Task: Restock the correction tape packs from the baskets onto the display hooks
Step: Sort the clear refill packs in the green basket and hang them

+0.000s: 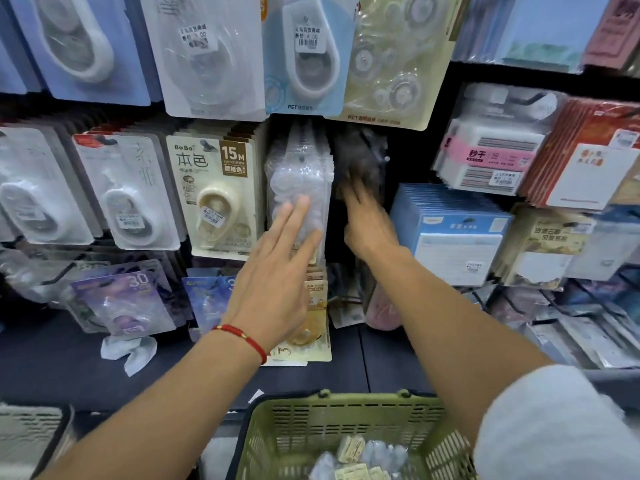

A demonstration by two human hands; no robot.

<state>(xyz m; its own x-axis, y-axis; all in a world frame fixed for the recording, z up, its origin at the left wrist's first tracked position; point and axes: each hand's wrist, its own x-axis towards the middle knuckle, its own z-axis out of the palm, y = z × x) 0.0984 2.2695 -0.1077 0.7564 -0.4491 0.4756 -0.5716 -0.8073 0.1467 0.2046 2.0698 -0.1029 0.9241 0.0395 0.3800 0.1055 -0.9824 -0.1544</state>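
Note:
A stack of clear correction tape packs [298, 174] hangs on a hook in the middle of the display wall. My left hand [277, 271] lies flat against the front pack with straight fingers. My right hand [363, 220] reaches into the dark gap right of that stack; its fingers are blurred, and a dark blurred pack [360, 157] hangs just above them. Whether the fingers grip anything is unclear. Below me a green basket [332, 420] holds several loose small packs [360, 459].
Cream "15M" tape packs [214, 199] hang left of the clear stack, larger blue and white packs [304, 53] above. Blue note packs [450, 233] and pink-labelled packs [491, 147] hang to the right. A dark shelf [69, 368] carries a crumpled white wrapper [130, 351].

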